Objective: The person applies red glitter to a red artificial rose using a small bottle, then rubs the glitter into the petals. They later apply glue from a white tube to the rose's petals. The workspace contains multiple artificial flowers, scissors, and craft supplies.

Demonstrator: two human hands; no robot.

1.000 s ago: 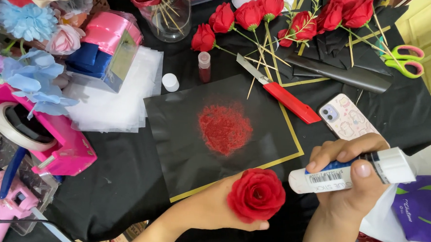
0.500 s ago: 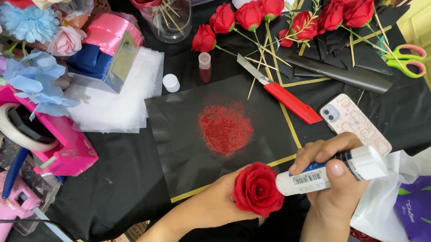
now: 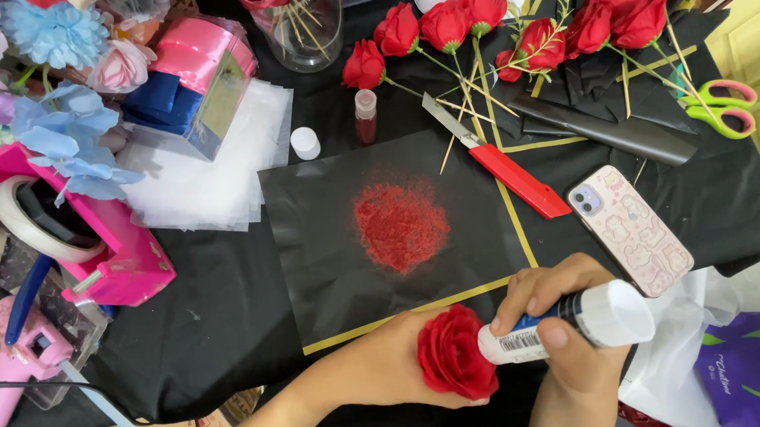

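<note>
My right hand (image 3: 564, 336) has brought the glue bottle (image 3: 569, 323) in; its tip now touches the red rose (image 3: 455, 356). My left hand (image 3: 380, 369) grips that rose, so gluing is underway.

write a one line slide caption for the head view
Left hand holds a red fabric rose while the right hand presses a glue bottle against it.

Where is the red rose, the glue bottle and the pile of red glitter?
red rose (image 3: 455, 358), head view, on the middle of its petals.
glue bottle (image 3: 604, 314), head view, on its white body near the wide end.
pile of red glitter (image 3: 399, 226), head view, on the middle of the heap.
</note>
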